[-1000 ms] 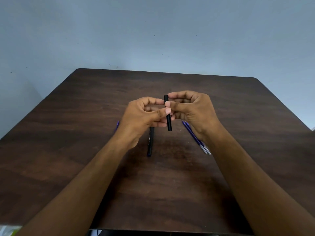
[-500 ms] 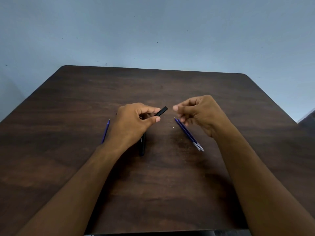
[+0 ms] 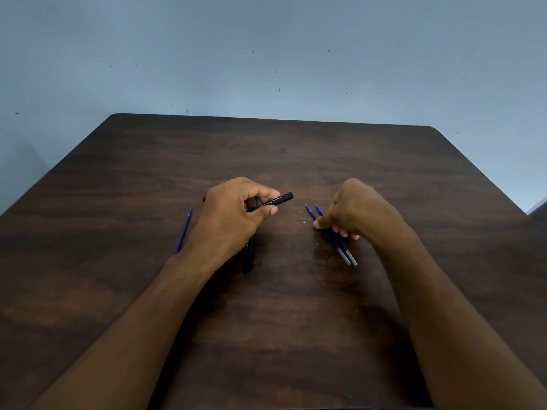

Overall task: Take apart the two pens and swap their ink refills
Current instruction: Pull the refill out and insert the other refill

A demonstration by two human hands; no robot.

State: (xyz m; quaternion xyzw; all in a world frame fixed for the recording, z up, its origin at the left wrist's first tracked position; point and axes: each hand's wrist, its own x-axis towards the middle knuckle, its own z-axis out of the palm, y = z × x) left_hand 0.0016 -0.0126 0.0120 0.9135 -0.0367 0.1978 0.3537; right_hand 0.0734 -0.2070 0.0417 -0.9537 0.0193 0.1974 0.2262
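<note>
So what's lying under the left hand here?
A second black pen barrel lies on the table below the left hand, which holds another black barrel. Only its near end shows; the rest is covered.

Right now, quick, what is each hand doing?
Left hand: fingers curled round a black pen barrel.
Right hand: fingers pinching the two blue refills on the table.
</note>
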